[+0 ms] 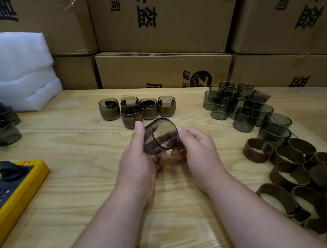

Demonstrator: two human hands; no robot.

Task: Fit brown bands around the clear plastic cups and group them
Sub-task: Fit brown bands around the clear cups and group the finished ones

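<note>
A clear cup (160, 136) is held tilted above the worktop (75, 146) by the left hand (140, 158); its rim is pinched by the right hand (195, 150). Loose brown bands (284, 171) are piled near right, closest to that hand.

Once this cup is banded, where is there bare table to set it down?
Bare wood lies beside the banded cups, between them and the yellow device, also between them and the plain cups. The right edge is crowded with loose bands.

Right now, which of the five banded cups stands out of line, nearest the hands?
The second banded cup from the left: it stands in front of the back row of four, just beyond the left hand, whose thumb overlaps it.
</note>
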